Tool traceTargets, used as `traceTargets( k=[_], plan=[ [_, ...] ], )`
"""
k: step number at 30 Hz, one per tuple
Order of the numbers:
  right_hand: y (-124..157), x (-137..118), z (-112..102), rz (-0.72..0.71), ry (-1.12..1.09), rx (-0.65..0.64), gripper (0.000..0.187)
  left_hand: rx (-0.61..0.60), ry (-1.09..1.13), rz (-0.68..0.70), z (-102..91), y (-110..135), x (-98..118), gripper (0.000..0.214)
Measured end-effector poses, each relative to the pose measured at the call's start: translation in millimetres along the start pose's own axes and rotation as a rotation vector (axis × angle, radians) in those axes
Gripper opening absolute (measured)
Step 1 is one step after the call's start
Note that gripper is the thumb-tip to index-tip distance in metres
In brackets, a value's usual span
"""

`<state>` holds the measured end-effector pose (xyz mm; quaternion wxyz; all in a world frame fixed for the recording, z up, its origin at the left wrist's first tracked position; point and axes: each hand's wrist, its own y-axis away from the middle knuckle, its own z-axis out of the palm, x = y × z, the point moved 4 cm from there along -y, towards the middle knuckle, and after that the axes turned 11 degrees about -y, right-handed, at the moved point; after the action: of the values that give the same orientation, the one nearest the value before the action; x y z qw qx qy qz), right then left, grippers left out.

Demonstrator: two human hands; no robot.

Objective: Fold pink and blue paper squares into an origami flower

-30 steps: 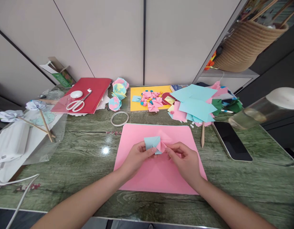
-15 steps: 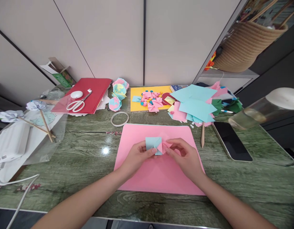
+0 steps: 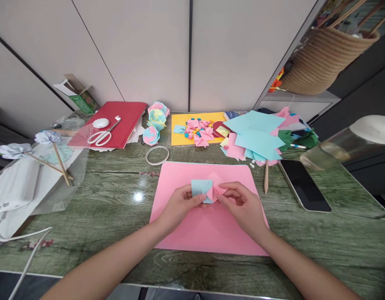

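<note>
Between thumb and fingers, my left hand (image 3: 183, 206) pinches a folded light blue paper piece (image 3: 198, 186). A folded pink paper piece (image 3: 215, 191) joins it on the right, its tip lying against the blue one. My right hand (image 3: 242, 204) grips the pink piece at its right side with thumb and forefinger. How far the two pieces slot into each other is hidden by the fingers. Both hands are over a stack of pink paper sheets (image 3: 208, 233) on the green table.
A roll of tape (image 3: 157, 155), paper balls (image 3: 151, 136) and a yellow sheet (image 3: 180, 141) with beads lie behind. Scissors (image 3: 100, 137) rest on red paper (image 3: 120, 112) at left. Blue paper (image 3: 258, 141), a wooden stick (image 3: 266, 179), a phone (image 3: 305, 185) and a bottle (image 3: 330, 150) stand right.
Little differs. The pink piece shows slightly more of its back flap above the right fingers; both hands stay in nearly the same place.
</note>
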<state>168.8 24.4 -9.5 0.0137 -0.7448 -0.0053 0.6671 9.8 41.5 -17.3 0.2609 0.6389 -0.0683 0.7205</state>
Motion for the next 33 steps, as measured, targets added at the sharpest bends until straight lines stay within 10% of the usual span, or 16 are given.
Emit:
traceTargets(
  k=[33],
  plan=[
    [4.2, 0.8, 7.9, -0.019, 0.094, -0.012, 0.043, 0.086, 0.109, -0.025, 1.1, 1.2, -1.9, 0.014]
  ],
)
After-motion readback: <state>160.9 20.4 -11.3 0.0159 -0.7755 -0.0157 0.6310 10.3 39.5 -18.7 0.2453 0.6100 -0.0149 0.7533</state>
